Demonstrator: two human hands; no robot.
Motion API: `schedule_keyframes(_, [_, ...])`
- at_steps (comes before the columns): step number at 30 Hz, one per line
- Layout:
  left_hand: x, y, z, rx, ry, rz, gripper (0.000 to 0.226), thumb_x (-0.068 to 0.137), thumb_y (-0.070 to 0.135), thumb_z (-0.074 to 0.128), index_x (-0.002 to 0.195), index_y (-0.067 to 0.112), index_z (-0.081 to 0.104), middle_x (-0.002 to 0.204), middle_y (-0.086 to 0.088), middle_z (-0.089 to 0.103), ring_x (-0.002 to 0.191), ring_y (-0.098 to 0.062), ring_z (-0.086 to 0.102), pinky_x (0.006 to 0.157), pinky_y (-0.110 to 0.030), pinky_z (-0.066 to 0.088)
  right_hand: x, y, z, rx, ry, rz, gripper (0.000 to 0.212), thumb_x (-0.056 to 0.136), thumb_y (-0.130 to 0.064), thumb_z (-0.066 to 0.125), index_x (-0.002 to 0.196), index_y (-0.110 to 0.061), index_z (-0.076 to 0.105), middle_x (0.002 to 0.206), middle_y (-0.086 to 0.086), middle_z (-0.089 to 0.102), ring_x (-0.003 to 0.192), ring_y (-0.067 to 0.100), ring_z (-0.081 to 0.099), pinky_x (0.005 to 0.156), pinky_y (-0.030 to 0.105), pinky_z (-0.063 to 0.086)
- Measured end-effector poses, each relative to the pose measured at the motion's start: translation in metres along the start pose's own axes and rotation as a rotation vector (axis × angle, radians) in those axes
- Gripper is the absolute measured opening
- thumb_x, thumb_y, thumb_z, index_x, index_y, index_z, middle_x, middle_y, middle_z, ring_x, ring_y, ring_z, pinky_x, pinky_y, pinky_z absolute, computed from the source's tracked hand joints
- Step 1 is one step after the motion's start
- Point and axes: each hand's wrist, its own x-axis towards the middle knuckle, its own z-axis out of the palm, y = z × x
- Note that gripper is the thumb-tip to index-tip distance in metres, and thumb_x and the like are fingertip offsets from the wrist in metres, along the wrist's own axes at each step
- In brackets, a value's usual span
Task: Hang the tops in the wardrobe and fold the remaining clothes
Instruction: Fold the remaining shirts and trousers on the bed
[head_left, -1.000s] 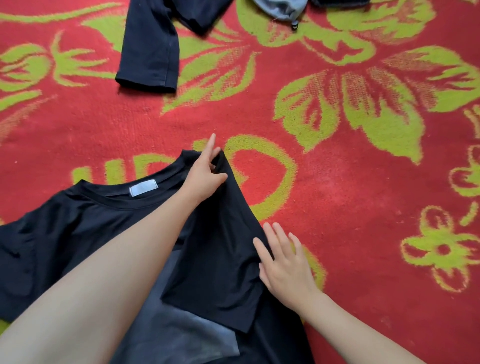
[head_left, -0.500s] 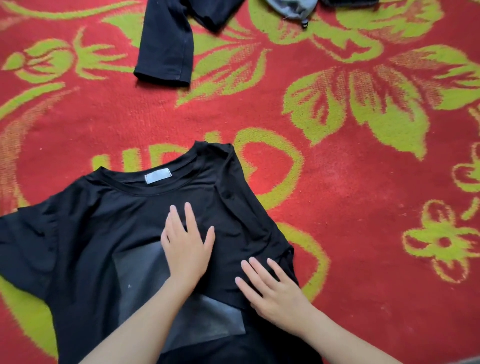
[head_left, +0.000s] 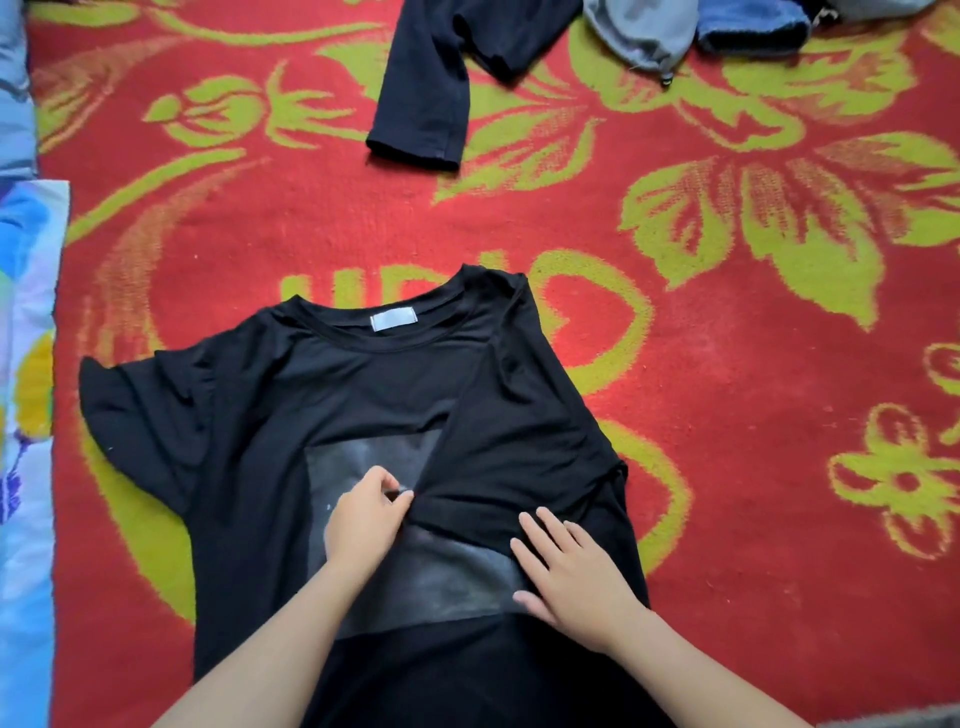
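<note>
A black T-shirt with a grey square print and a white neck label lies flat on the red and green carpet, neck away from me. Its right sleeve is folded inward across the chest. My left hand pinches the edge of that folded sleeve over the print. My right hand lies flat, fingers spread, on the shirt's right side just below the fold.
A second black garment lies at the top centre of the carpet. Grey and blue clothes sit at the top right. A pale blue patterned fabric runs along the left edge.
My left hand slid down from the shirt's shoulder, pressed flat on the chest, and now pinches the folded sleeve's edge. My right hand stayed pressing on the shirt's right side.
</note>
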Motion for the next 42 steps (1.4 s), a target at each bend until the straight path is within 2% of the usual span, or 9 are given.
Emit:
schedule_keyframes(8, [0.019, -0.088, -0.085, -0.166, 0.429, -0.347, 0.04, 0.087, 0.022, 0.06, 0.124, 0.009, 0.052, 0.126, -0.022, 0.049, 0.118, -0.038, 0.043, 0.094, -0.045, 0.036, 0.087, -0.063, -0.052, 0.021, 0.055, -0.059, 0.041, 0.062, -0.041, 0.077, 0.095, -0.016, 0.072, 0.113, 0.014, 0.067, 0.102, 0.029, 0.065, 0.075, 0.031, 0.053])
schedule_keyframes(18, [0.11, -0.147, -0.166, -1.231, 0.252, -0.377, 0.057, 0.09, 0.016, 0.061, 0.139, 0.011, 0.034, 0.128, -0.005, 0.051, 0.111, -0.022, 0.054, 0.095, -0.036, 0.044, 0.212, -0.116, -0.074, -0.014, -0.034, 0.055, 0.072, 0.049, -0.043, 0.086, 0.114, -0.017, 0.068, 0.106, 0.015, 0.068, 0.085, 0.034, 0.065, 0.058, 0.036, 0.053])
schedule_keyframes(21, [0.128, -0.133, -0.172, -1.528, 0.18, -0.481, 0.029, 0.087, 0.013, 0.063, 0.115, 0.01, 0.054, 0.113, -0.009, 0.061, 0.084, -0.02, 0.064, 0.066, -0.033, 0.053, 0.217, -0.117, -0.079, 0.032, -0.084, 0.02, 0.066, 0.091, -0.042, 0.051, 0.147, -0.019, 0.027, 0.145, 0.015, 0.036, 0.124, 0.035, 0.04, 0.092, 0.041, 0.042])
schedule_keyframes(27, [0.126, -0.125, -0.185, -1.625, 0.305, -0.563, 0.02, 0.071, 0.006, 0.068, 0.091, 0.011, 0.066, 0.089, -0.007, 0.068, 0.075, -0.024, 0.063, 0.066, -0.032, 0.05, 0.207, -0.11, -0.079, 0.02, -0.308, 0.021, 0.072, 0.094, -0.056, 0.026, 0.15, -0.026, -0.007, 0.158, 0.006, -0.009, 0.145, 0.026, -0.006, 0.117, 0.035, 0.006])
schedule_keyframes(30, [0.084, -0.092, -0.176, -1.172, 0.701, 0.002, 0.018, 0.077, 0.004, 0.06, 0.09, 0.017, 0.063, 0.081, 0.002, 0.06, 0.073, -0.016, 0.052, 0.071, -0.028, 0.043, 0.209, -0.106, -0.086, 0.196, -0.371, 0.026, 0.072, 0.096, -0.051, 0.036, 0.15, -0.027, -0.005, 0.159, 0.004, -0.005, 0.146, 0.024, -0.007, 0.117, 0.033, 0.004])
schedule_keyframes(33, [0.038, -0.078, -0.122, -0.311, 0.673, 0.671, 0.032, 0.074, 0.022, 0.054, 0.106, 0.028, 0.057, 0.1, -0.002, 0.054, 0.094, -0.017, 0.049, 0.082, -0.028, 0.039, 0.212, -0.094, -0.103, 0.811, -0.104, 0.218, 0.059, 0.095, -0.027, 0.049, 0.148, -0.022, 0.023, 0.147, -0.001, 0.036, 0.135, 0.015, 0.033, 0.108, 0.022, 0.023])
schedule_keyframes(36, [0.012, -0.093, -0.07, 0.1, 0.559, 0.679, 0.06, 0.07, 0.042, 0.055, 0.128, 0.029, 0.044, 0.121, -0.003, 0.048, 0.113, -0.021, 0.042, 0.085, -0.038, 0.047, 0.214, -0.074, -0.122, 1.341, 0.303, 0.693, 0.032, 0.097, -0.023, 0.043, 0.124, -0.011, 0.054, 0.112, 0.007, 0.063, 0.096, 0.017, 0.061, 0.095, 0.032, 0.043])
schedule_keyframes(38, [0.005, -0.109, -0.054, 0.278, 0.527, 0.62, 0.085, 0.058, 0.044, 0.076, 0.133, 0.025, 0.041, 0.127, -0.011, 0.051, 0.117, -0.027, 0.039, 0.083, -0.044, 0.049, 0.216, -0.067, -0.125, 1.491, 0.267, 0.837, 0.024, 0.098, -0.03, 0.038, 0.105, -0.016, 0.055, 0.099, 0.008, 0.064, 0.085, 0.021, 0.062, 0.084, 0.035, 0.047])
schedule_keyframes(42, [0.015, -0.134, -0.044, 0.398, 0.513, 0.482, 0.097, 0.036, 0.027, 0.092, 0.122, 0.02, 0.046, 0.112, -0.018, 0.064, 0.106, -0.028, 0.043, 0.07, -0.044, 0.053, 0.216, -0.075, -0.112, 1.02, 0.04, 0.673, 0.037, 0.093, -0.033, 0.05, 0.125, -0.013, 0.053, 0.107, 0.004, 0.058, 0.108, 0.023, 0.055, 0.085, 0.03, 0.038])
